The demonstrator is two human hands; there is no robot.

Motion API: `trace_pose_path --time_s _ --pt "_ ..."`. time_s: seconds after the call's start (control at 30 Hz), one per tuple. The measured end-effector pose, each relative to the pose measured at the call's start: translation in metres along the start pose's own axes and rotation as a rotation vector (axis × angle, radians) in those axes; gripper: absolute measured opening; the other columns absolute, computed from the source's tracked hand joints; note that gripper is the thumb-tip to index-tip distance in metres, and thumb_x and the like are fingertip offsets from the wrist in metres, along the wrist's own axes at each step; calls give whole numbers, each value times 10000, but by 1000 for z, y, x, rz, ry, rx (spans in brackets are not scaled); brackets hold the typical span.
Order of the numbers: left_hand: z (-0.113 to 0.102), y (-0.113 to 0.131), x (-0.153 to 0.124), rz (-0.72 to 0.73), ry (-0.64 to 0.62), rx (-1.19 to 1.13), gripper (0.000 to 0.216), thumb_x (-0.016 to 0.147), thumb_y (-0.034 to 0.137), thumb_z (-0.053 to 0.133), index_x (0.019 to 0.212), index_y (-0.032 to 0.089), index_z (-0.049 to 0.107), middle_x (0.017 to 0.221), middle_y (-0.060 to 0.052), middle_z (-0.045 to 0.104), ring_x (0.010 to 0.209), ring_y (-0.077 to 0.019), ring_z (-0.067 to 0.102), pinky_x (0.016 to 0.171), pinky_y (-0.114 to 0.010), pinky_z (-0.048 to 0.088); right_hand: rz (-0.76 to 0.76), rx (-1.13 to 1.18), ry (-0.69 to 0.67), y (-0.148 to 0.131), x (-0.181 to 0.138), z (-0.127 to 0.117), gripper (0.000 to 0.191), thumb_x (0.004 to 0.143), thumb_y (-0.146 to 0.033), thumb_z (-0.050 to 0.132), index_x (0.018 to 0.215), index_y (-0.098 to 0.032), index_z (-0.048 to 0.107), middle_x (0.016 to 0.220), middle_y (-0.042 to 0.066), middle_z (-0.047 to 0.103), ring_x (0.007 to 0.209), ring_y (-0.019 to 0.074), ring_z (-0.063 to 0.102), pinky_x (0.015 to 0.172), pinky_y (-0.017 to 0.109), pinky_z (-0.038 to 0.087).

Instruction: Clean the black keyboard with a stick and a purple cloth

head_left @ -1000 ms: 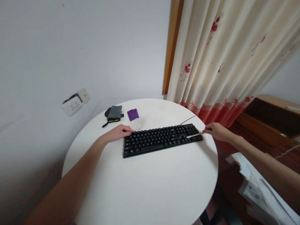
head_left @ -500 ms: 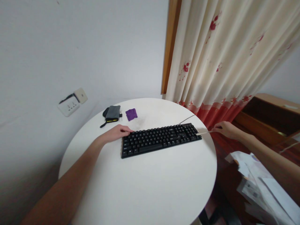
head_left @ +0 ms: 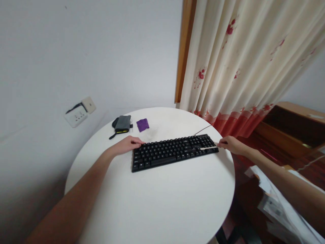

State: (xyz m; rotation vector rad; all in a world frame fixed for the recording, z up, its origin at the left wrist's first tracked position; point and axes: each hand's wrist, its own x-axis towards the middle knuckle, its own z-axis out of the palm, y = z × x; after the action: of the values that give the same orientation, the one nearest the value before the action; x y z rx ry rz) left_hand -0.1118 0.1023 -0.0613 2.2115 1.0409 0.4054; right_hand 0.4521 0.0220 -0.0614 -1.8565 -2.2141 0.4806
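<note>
keyboard [head_left: 175,151] is seemingly pinched steady by left hand [head_left: 129,144]; pale stick [head_left: 208,148] is end-gripped by right hand [head_left: 230,144], likely for reach.

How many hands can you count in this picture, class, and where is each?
2. The left hand is at the far left corner of the keyboard; the right hand is by its right end, holding a pale stick.

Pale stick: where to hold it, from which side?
Probably by the right end of the pale stick, coming from the right, where the right grip pinches it: it is long and thin, its other end reaching left over the keyboard.
</note>
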Motion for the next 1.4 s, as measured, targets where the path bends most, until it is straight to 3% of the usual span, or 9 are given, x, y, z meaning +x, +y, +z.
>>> trace_pose_path --time_s 0.2,0.67,0.9,1.17,1.4 --pt "0 -1 0 -9 -3 15 302 841 330 566 1032 192 756 1071 -52 727 998 -217 648 922 -306 460 -8 -10 42 -3 3 2 473 840 -582 512 692 -162 672 607 11 604 592 139 513 566 249 343" --pt "0 4 -1 -14 5 26 319 837 353 557 1038 211 761 1065 -55 731 994 -226 649 920 -321 454 43 -49 110 41 -18 -33 368 814 -521 560 739 -199 723 739 44 710 699 204 616 651 283 449" --pt "0 2 0 -29 9 5 326 826 358 566 1040 205 759 1056 -57 732 986 -226 651 915 -320 455 -59 34 126 49 -42 -8 340 911 -450 461 851 -199 681 925 77 702 840 223 628 793 317 472" --pt "0 4 -1 -26 6 -2 339 819 384 568 1034 209 762 1063 -58 732 992 -232 646 925 -330 455 -134 7 272 65 -79 10 344 946 -433 436 841 -201 667 882 117 639 819 239 595 781 358 462" --pt "1 7 -1 -45 15 -20 345 803 413 584 1017 215 767 1062 -57 733 1002 -240 641 946 -345 453 -133 -8 315 63 -78 13 354 943 -437 436 855 -201 685 890 95 638 805 226 605 758 362 488"
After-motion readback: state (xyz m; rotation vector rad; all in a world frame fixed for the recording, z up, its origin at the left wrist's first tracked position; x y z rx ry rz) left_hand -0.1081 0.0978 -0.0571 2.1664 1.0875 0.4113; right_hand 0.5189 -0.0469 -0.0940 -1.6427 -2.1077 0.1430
